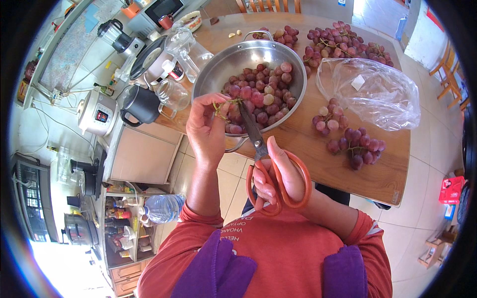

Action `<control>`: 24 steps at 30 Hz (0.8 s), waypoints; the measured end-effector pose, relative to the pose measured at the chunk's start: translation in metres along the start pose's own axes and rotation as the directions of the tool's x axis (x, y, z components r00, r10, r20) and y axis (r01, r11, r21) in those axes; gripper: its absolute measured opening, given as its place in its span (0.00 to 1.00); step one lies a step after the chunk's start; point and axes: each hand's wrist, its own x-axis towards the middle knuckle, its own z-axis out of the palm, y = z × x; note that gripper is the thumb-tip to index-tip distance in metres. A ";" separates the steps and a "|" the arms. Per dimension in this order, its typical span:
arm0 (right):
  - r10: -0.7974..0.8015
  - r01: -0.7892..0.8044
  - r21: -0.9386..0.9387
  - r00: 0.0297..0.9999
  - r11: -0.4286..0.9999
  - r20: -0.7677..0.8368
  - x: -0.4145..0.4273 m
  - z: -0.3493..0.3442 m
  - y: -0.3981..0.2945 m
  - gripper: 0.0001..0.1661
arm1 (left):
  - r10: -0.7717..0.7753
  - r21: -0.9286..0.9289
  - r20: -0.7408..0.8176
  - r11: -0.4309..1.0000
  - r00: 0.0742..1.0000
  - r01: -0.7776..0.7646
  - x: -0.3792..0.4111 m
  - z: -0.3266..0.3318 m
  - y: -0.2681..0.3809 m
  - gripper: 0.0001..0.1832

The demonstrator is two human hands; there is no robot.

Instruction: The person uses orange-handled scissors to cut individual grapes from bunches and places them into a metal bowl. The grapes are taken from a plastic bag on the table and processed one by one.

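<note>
My left hand [207, 124] pinches a green grape stem [228, 106] over the near left rim of a large steel bowl [212, 65]. Red grapes [262, 87] fill much of the bowl, a few of them paler. In my right hand [285, 175] is a pair of scissors with orange handles [306, 178]; its dark blades look closed or nearly so, their tips at the stem beside the grapes. Right of the bowl, two small grape bunches [357, 145] [329, 117] lie on the wooden table [298, 149].
A crumpled clear plastic bag [372, 93] lies on the table's right part, with more grape bunches [339, 41] behind it. Left of the bowl stand a glass pitcher [186, 52], a glass jar [173, 95] and a dark kettle [141, 104]. Two small pale pieces [234, 34] lie behind the bowl.
</note>
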 end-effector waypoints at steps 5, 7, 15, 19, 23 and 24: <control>0.046 -0.046 0.082 0.999 0.996 0.001 0.003 0.002 -0.003 0.47 | 0.042 0.103 0.007 0.994 0.999 -0.042 -0.003 0.000 -0.002 0.11; 0.042 -0.042 0.097 0.999 0.994 0.004 0.003 0.004 -0.004 0.47 | 0.008 0.085 0.007 0.996 1.000 -0.009 -0.004 0.001 0.000 0.11; 0.016 -0.012 0.091 0.999 0.996 -0.037 0.001 0.000 0.004 0.40 | -0.054 0.031 0.001 0.998 0.999 0.054 0.000 -0.002 0.001 0.08; -0.034 0.036 0.033 0.999 0.999 -0.042 -0.001 -0.004 0.009 0.41 | -0.047 0.017 -0.003 0.999 0.999 0.047 0.009 -0.012 -0.004 0.06; -0.012 0.013 0.033 1.000 0.999 -0.021 -0.004 -0.007 0.008 0.42 | -0.009 -0.007 0.028 1.000 1.000 0.009 0.015 -0.018 -0.011 0.06; -0.011 0.011 0.009 1.000 1.000 -0.029 -0.005 -0.006 0.007 0.41 | -0.008 -0.013 0.040 1.000 0.999 0.008 0.016 -0.018 -0.009 0.06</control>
